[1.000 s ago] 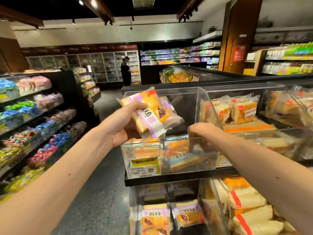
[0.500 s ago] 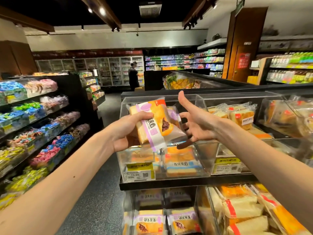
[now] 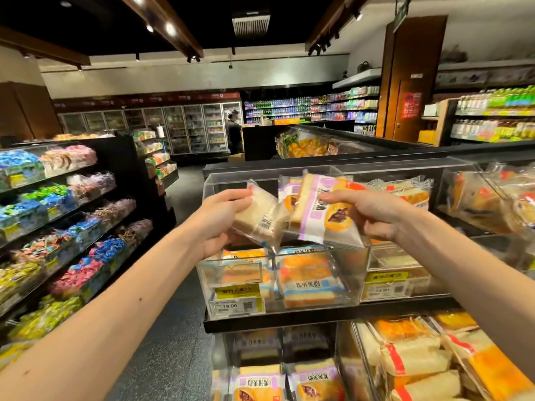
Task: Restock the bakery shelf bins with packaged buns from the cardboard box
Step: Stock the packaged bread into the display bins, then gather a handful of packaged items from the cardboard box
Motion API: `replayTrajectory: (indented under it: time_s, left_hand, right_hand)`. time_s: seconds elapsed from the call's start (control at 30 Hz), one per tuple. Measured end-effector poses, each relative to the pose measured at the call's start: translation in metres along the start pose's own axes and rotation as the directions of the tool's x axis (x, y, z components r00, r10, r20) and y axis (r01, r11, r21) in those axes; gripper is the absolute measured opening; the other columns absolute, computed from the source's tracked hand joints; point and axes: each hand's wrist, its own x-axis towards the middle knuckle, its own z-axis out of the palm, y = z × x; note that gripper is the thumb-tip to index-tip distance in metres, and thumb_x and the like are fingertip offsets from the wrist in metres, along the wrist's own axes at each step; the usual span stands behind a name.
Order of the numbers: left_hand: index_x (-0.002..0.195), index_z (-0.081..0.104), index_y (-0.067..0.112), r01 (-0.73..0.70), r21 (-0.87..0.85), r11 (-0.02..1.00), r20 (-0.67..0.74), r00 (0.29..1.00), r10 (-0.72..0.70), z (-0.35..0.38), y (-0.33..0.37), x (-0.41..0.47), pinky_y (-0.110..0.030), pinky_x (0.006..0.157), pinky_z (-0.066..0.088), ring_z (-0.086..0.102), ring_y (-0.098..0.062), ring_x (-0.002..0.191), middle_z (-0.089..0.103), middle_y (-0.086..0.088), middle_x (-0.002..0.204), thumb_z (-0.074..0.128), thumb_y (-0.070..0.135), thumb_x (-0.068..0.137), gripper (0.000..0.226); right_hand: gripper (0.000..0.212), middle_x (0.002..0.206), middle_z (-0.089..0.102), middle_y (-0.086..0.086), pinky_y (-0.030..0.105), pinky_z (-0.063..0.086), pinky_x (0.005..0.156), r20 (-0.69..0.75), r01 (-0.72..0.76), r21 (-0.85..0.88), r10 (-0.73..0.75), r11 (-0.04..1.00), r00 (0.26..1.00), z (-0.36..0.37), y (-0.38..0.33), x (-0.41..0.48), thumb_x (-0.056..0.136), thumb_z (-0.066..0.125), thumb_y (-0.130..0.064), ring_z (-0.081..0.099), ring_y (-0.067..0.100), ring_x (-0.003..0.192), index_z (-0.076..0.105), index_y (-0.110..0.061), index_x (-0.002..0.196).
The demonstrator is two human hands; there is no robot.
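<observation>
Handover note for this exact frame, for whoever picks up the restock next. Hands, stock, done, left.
Left hand grips a bun pack, barcode side up.
Right hand grips a purple-banded pack.
Both are held over the upper clear bin, which holds blue-banded packs.
Done: neither pack binned yet.
Left: place both, probably beside the matching purple packs below; cardboard box not in view.

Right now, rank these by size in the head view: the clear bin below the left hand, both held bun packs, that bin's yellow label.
1. The clear bin.
2. The purple-banded bun pack and the barcode-side bun pack: they look alike and fingers cover parts, so unranked.
3. The yellow label.
</observation>
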Motion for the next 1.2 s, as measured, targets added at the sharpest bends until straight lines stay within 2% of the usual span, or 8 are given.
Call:
replayTrajectory:
  time_s: [0.2,0.3,0.47,0.63,0.73,0.83,1.0,1.2]
  left_hand:
    - [0.137,0.047,0.028,-0.117,0.192,0.974,-0.024,0.992,0.123,-0.018,-0.001,0.012,-0.032,0.063,0.056,0.071,-0.025,0.088,0.068,-0.012,0.111,0.073,0.009,0.087,0.059]
    - [0.137,0.048,0.026,-0.242,0.465,0.851,0.076,0.969,0.234,-0.021,-0.003,0.023,-0.026,0.067,0.056,0.071,-0.018,0.089,0.069,-0.007,0.11,0.071,0.012,0.09,0.054]
    - [0.141,0.051,0.02,-0.362,0.675,0.642,0.196,0.928,0.317,-0.019,0.004,0.053,-0.038,0.089,0.057,0.067,-0.018,0.105,0.068,-0.005,0.123,0.072,0.015,0.088,0.057]
    - [0.128,0.061,0.03,-0.523,0.851,-0.053,0.513,0.804,0.3,-0.014,0.0,0.083,-0.037,0.089,0.05,0.062,-0.02,0.11,0.068,0.004,0.117,0.062,0.018,0.09,0.04]
    - [0.126,0.055,0.027,-0.535,0.705,-0.465,0.639,0.764,0.091,-0.007,-0.021,0.099,-0.04,0.085,0.049,0.062,-0.026,0.111,0.064,-0.001,0.119,0.056,0.017,0.095,0.032]
    - [0.135,0.048,0.019,-0.529,0.521,-0.669,0.674,0.736,-0.057,0.002,-0.039,0.112,-0.042,0.084,0.051,0.063,-0.032,0.112,0.062,-0.006,0.126,0.05,0.006,0.098,0.039]
    - [0.135,0.053,0.011,-0.552,0.443,-0.707,0.57,0.782,-0.253,0.016,-0.054,0.124,-0.041,0.087,0.05,0.06,-0.035,0.118,0.059,-0.011,0.131,0.052,0.013,0.101,0.035]
    - [0.137,0.054,0.015,-0.585,0.685,-0.435,0.495,0.811,-0.312,0.003,-0.063,0.14,-0.038,0.09,0.05,0.058,-0.03,0.115,0.058,-0.009,0.13,0.073,0.026,0.088,0.054]
  right_hand:
    - [0.031,0.088,0.076,0.017,0.037,0.059,0.069,-0.108,0.103,-0.078,-0.111,0.992,0.988,-0.016,0.007,0.004,0.075,0.082,-0.012,0.069,0.027,0.071,0.068,-0.007,0.103]
    - [0.028,0.083,0.076,0.015,0.026,0.05,0.052,-0.136,0.117,-0.155,-0.138,0.981,0.981,-0.016,0.013,0.004,0.074,0.084,-0.016,0.066,0.029,0.066,0.068,-0.006,0.094]
    - [0.039,0.094,0.075,0.02,0.037,0.053,0.066,-0.175,0.131,-0.238,-0.175,0.962,0.969,-0.015,0.014,0.003,0.075,0.084,-0.02,0.071,0.037,0.078,0.069,0.002,0.104]
    - [0.034,0.088,0.077,0.013,0.054,0.056,0.091,-0.174,0.112,-0.216,-0.151,0.97,0.973,-0.016,0.013,0.004,0.08,0.08,-0.017,0.075,0.031,0.086,0.067,-0.002,0.108]
    - [0.036,0.088,0.077,0.012,0.047,0.061,0.081,-0.178,0.099,-0.189,-0.133,0.977,0.975,-0.013,0.015,0.006,0.08,0.08,-0.015,0.076,0.028,0.082,0.066,-0.002,0.11]
    - [0.045,0.087,0.077,0.014,0.033,0.059,0.058,-0.168,0.085,-0.146,-0.109,0.986,0.98,-0.007,0.018,0.01,0.078,0.081,-0.014,0.076,0.027,0.078,0.061,-0.001,0.116]
    - [0.037,0.083,0.077,0.011,0.026,0.055,0.053,-0.168,0.076,-0.156,-0.102,0.985,0.98,-0.003,0.019,0.016,0.081,0.079,-0.016,0.076,0.022,0.072,0.063,-0.002,0.111]
    - [0.026,0.079,0.077,0.008,0.017,0.043,0.042,-0.18,0.087,-0.177,-0.12,0.98,0.976,0.001,0.029,0.021,0.081,0.08,-0.017,0.07,0.013,0.058,0.068,-0.006,0.102]
